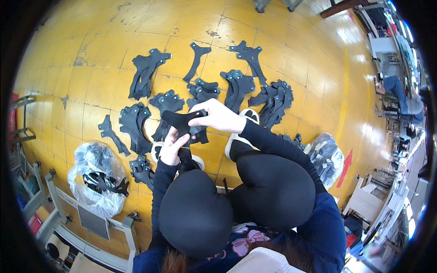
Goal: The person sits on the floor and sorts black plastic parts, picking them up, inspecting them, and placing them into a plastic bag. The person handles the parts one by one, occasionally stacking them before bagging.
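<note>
Between my two hands is a black Y-shaped fabric piece (175, 119) with a small pale tag at one end. My right hand (221, 117) pinches its right side from above. My left hand (170, 149) grips its lower part, thumb against the cloth. Just beyond lie fanned piles of similar black pieces, among them a middle pile (203, 90), a left pile (135, 123) and a right pile (275, 101). Farther off are a single piece (197, 60), a far left pile (148, 70) and a far right pile (249, 57).
A clear plastic bag (98, 157) with black pieces inside sits on the yellow tiled floor (104, 45) at left. Another plastic bag (326, 157) lies at right near a red floor arrow (346, 168). A metal frame (86, 214) stands lower left; worktables and a seated person (400, 93) line the right.
</note>
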Tool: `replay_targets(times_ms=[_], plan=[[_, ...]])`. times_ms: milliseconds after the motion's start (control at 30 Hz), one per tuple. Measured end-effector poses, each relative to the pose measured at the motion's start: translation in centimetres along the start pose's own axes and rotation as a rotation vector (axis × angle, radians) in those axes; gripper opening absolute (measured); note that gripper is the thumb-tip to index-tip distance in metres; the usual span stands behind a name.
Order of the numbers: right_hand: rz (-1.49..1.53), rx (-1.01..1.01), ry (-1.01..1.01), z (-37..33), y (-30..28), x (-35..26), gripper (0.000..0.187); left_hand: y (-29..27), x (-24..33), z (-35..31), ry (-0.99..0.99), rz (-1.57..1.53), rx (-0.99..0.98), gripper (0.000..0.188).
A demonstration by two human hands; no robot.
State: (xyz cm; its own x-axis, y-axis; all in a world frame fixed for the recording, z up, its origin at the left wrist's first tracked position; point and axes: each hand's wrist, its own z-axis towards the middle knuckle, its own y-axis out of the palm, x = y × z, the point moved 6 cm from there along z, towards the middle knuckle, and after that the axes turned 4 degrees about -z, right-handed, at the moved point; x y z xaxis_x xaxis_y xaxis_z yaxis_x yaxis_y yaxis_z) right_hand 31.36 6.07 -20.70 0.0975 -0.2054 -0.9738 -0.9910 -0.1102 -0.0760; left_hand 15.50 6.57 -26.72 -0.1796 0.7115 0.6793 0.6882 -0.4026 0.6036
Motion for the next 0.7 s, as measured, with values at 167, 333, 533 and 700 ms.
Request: replay_targets(times_ms=[167,333,533,700], plan=[[-0.133,0.04,0.141,-0.5,-1.0,0.0,0.03,0.7,-1.2,-0.6,-0.231,-0.259,0.028,0.035],[-0.071,0.076,-0.003,-0.7,-1.1,0.2,0.031,-1.6,-1.9,0.5,-0.125,-0.331,-0.039,0.044],[-0.032,-0.051,0.077,-1.3,-0.7,2.5,0.031,-1.5,-1.7,1.2,-0.124,-0.24,0.085,0.01],[0.414,-0.103,0.292,-2.2,0.1,3.1,0.025,-1.4,-3.0,1.0,-0.169,-0.267,-0.055,0.012]])
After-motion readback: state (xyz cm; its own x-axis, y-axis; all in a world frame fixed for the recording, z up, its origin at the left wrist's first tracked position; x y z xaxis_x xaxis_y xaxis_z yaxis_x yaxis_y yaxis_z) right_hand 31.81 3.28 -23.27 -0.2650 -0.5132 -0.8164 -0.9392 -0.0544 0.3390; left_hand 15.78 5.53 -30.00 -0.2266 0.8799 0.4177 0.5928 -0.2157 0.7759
